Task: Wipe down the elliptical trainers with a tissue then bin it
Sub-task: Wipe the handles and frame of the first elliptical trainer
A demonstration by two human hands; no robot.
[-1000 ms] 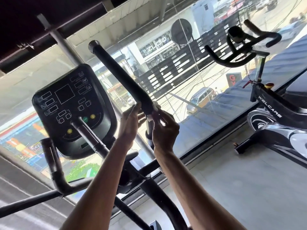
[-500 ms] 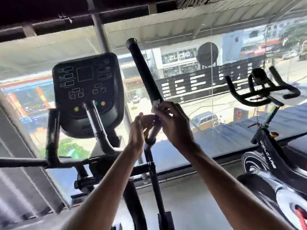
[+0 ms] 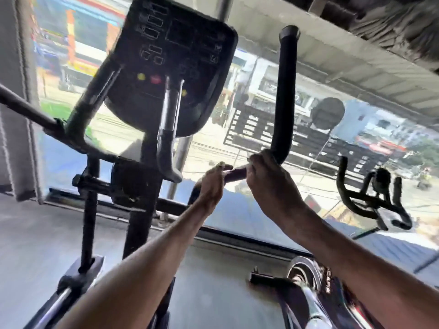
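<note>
Black handlebar (image 3: 283, 91) in left hand (image 3: 211, 186) and right hand (image 3: 270, 186), fingers (image 3: 256, 163) curled around it; console print (image 3: 171, 55) blurred

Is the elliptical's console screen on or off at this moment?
Looks off: the console screen is dark, with no lit figures showing. Motion blur leaves some doubt.

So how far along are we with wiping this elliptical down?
Nothing visibly shows as finished. In hand: both the left hand and right hand grip the right handlebar at its lower bend, a pale scrap, possibly the tissue, at the left fingertips. Probably left: console, left handlebar, binning; no bin in view.
</note>
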